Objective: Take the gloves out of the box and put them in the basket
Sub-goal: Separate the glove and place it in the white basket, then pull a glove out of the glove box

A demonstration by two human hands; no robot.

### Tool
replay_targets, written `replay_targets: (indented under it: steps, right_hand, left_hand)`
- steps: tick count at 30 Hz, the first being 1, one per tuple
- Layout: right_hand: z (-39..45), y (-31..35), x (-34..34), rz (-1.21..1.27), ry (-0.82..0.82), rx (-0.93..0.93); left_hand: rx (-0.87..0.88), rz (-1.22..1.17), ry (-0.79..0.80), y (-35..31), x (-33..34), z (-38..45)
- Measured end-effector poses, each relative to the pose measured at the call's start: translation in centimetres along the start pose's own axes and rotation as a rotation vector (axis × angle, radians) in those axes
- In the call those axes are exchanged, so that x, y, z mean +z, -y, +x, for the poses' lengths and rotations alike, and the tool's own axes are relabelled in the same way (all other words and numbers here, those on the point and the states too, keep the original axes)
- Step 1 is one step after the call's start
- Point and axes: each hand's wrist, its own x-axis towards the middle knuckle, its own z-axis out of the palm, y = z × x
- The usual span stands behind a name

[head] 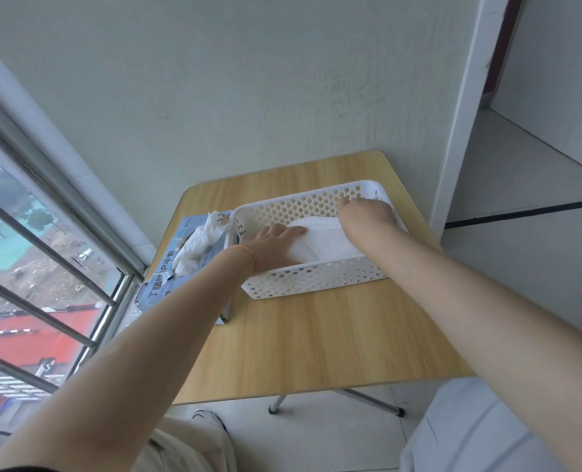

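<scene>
My white basket [316,277] is dotted all over with round holes, the gloves [323,243] inside it are plain white, the glove box [167,287] beside it is pale blue with dark lettering, the worktop [316,342] is light wood grain, and a thin orange-red string [248,255] circles my left wrist.

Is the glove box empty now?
No, a white glove sticks out of the opening in the box.

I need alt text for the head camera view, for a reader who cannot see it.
Both hands, left and right, lie flat on white gloves inside a white perforated basket on a wooden table. Beside it, the blue glove box has more gloves sticking out.
</scene>
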Motion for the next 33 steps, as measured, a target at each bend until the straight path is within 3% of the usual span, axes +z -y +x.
replay_targets:
  steps: [5, 9, 13, 15, 17, 21, 27, 33]
  right_hand:
    - [-0.4, 0.0, -1.3, -0.029, 0.027, 0.021]
    - [0.3, 2.0, -3.7, 0.103, -0.225, -0.022]
    - [1.1, 6.4, -5.4, 0.403, -0.240, -0.176]
    - [1.3, 8.9, -5.3, 0.544, -0.207, -0.231]
    - [1.8, 11.5, -5.0, 0.640, -0.174, -0.268]
    - [2.3, 14.8, -5.1, 0.709, -0.168, -0.333]
    - [3.1, 17.1, -5.5, 0.540, -0.178, -0.343]
    - [3.4, 17.6, -6.6, 0.765, -0.241, -0.293]
  left_hand:
    - [-0.023, -0.136, 0.016, -0.1, -1.1, 0.0]
    - [0.037, -0.428, -0.378, 1.7, -3.5, -2.0]
    - [-0.058, -0.493, -0.742, 5.9, -4.4, -4.2]
    - [-0.169, -0.524, -0.760, 8.5, -4.1, -5.2]
    - [-0.270, -0.540, -0.682, 11.0, -3.2, -6.4]
    - [-0.320, -0.592, -0.569, 12.5, -1.3, -7.9]
    - [-0.316, -0.616, -0.694, 13.0, -0.7, -8.8]
    - [-0.337, -0.642, -0.888, 14.2, -1.9, -9.8]
